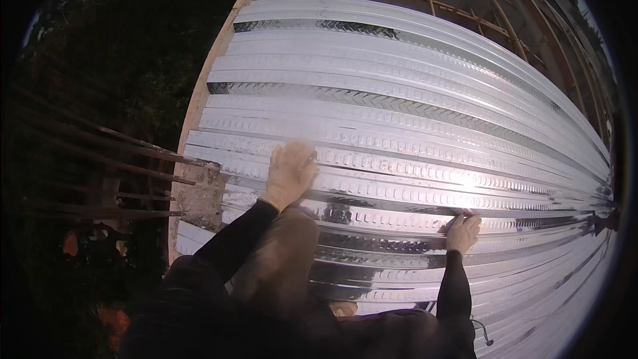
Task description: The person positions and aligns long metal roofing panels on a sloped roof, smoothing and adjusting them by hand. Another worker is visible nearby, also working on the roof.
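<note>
Nearest the camera, the person's bent knee and dark sleeves filled the lower part of the view, so they appeared to be crouching or kneeling on the work. The right hand (462, 233) lay a little ahead of the knee, its fingers curled over a raised rib of the ribbed metal decking sheet (399, 113) and seemingly gripping that edge. Further forward and to the left, the left hand (290, 171) rested open, palm down and fingers spread, flat on the same sheet. The decking ran under both hands and away beyond them, shiny, embossed and spread across most of the view.

Judging from this, the step in hand was seating or shifting the sheet: one hand pressing it down, the other holding a rib. The next move would call for a firm grip on that rib and steady weight from the flat palm, with care for sharp metal edges.

Left of the left hand stood a rough concrete column stub (199, 193) with rusty reinforcing bars (100, 153) jutting out. Beyond the far end of the sheet, bamboo scaffold poles (425, 3) crossed.
</note>
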`<state>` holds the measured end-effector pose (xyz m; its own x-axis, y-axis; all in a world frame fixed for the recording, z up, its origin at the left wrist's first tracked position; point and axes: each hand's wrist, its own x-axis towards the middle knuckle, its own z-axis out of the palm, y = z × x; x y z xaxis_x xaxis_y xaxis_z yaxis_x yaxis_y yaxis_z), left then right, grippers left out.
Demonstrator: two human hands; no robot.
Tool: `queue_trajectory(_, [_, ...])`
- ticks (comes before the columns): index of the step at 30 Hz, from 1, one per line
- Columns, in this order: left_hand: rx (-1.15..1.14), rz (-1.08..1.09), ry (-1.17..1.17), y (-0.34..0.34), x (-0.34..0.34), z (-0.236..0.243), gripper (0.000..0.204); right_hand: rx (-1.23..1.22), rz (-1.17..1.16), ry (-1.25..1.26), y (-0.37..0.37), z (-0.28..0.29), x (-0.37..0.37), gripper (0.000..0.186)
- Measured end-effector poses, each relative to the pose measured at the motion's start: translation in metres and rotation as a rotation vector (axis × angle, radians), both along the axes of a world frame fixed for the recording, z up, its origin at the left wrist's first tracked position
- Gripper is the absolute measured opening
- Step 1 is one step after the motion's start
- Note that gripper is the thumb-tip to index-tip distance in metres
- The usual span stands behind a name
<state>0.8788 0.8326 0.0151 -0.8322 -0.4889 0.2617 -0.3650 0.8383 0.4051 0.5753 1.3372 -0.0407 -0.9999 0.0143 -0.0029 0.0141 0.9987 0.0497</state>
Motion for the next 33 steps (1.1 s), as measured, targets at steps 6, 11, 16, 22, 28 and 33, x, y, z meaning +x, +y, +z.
queue_trajectory(6, [-0.117, 0.231, -0.446, -0.109, 0.027, -0.014, 0.042, -0.218, 0.323, -0.15, -0.038, 0.04, 0.102, 0.077])
queue_trajectory(11, [-0.236, 0.191, -0.384, -0.111, 0.033, -0.026, 0.045, -0.248, 0.596, -0.177, -0.077, 0.075, 0.152, 0.069])
queue_trajectory(16, [-0.228, 0.191, -0.474, -0.11, 0.031, -0.022, 0.047, -0.341, 0.407, -0.419, -0.1, 0.084, 0.14, 0.063])
queue_trajectory(22, [-0.298, 0.127, -0.33, -0.109, 0.033, -0.021, 0.051, -1.009, -0.532, -0.347, -0.165, 0.084, 0.094, 0.081])
queue_trajectory(28, [-0.133, 0.128, -0.475, -0.109, 0.026, 0.0, 0.052, -0.502, -1.154, -0.008, -0.306, 0.059, 0.031, 0.106])
queue_trajectory(33, [-0.104, 0.108, -0.475, -0.112, 0.022, 0.003, 0.053, -0.256, -1.23, 0.1, -0.345, 0.047, 0.017, 0.099])
